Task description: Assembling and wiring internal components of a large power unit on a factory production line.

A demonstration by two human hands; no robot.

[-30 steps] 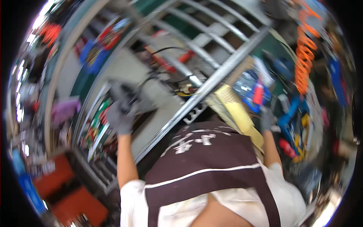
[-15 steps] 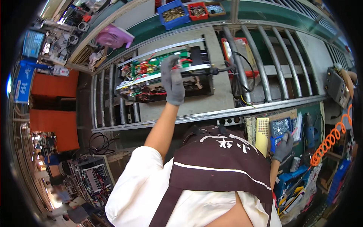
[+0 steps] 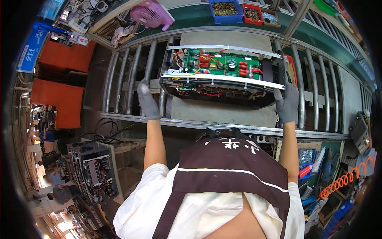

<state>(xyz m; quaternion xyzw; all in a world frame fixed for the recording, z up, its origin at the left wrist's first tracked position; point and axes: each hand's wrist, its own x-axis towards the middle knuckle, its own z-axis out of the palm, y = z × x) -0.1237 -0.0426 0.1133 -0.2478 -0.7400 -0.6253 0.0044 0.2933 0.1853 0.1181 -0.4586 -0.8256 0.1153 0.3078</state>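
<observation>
right hand (image 3: 287, 104) cupped the right corner of the open electronics unit (image 3: 223, 65), left hand (image 3: 149, 104) loose-fingered just off its other end. unit sat on the grey board (image 3: 215, 113) over rollers (image 3: 312, 91); imo gripping frame (image 3: 227, 80), not wiring (image 3: 258, 71), was safest.

The green circuit board (image 3: 234, 59) is being shown bright and sharp, strong highlights are being reflected by the metal rollers (image 3: 151, 59), far background lights (image 3: 63, 226) are being overexposed at lower left, and straight edges are being bent toward the blackened rim.
</observation>
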